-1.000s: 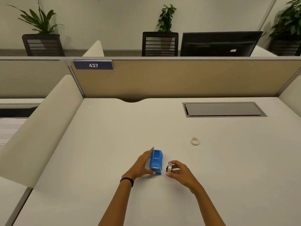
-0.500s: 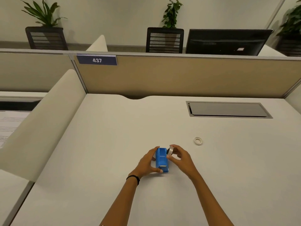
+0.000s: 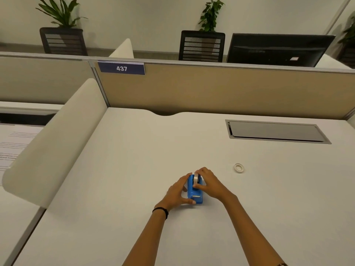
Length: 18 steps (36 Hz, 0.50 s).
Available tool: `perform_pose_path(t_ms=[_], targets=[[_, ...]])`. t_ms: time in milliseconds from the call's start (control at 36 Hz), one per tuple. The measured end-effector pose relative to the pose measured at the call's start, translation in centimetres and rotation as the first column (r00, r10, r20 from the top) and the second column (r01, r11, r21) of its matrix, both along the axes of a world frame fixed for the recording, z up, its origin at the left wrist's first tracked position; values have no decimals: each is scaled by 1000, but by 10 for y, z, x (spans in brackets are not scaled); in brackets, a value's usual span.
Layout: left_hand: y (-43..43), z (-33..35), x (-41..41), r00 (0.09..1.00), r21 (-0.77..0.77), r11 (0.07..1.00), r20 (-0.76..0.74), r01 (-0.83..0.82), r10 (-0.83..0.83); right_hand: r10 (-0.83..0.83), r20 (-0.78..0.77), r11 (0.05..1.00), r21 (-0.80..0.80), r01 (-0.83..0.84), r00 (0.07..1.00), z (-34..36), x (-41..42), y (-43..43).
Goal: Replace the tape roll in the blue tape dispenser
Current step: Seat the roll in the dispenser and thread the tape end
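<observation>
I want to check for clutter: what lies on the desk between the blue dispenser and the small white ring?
Only the right hand beside the blue dispenser; then bare desk up to the white ring, in the head view.

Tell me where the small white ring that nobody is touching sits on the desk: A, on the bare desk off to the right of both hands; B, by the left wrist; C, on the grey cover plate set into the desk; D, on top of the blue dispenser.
A: the white ring lies flat on the desk, apart from the right hand and short of the grey cover plate.
</observation>
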<state>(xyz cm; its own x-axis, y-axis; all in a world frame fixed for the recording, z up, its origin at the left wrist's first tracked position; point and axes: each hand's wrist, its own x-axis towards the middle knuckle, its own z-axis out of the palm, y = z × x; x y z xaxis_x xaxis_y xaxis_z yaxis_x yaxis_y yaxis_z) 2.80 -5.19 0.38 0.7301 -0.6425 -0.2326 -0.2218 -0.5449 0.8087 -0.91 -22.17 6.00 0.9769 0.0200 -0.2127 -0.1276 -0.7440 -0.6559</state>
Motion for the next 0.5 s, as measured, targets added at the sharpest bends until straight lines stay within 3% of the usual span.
perform_pose_path(t_ms=[500], targets=[[1, -1, 1, 1000, -4, 1000, 10, 13, -13, 156, -22, 962, -222, -157, 987, 7, 9, 8]])
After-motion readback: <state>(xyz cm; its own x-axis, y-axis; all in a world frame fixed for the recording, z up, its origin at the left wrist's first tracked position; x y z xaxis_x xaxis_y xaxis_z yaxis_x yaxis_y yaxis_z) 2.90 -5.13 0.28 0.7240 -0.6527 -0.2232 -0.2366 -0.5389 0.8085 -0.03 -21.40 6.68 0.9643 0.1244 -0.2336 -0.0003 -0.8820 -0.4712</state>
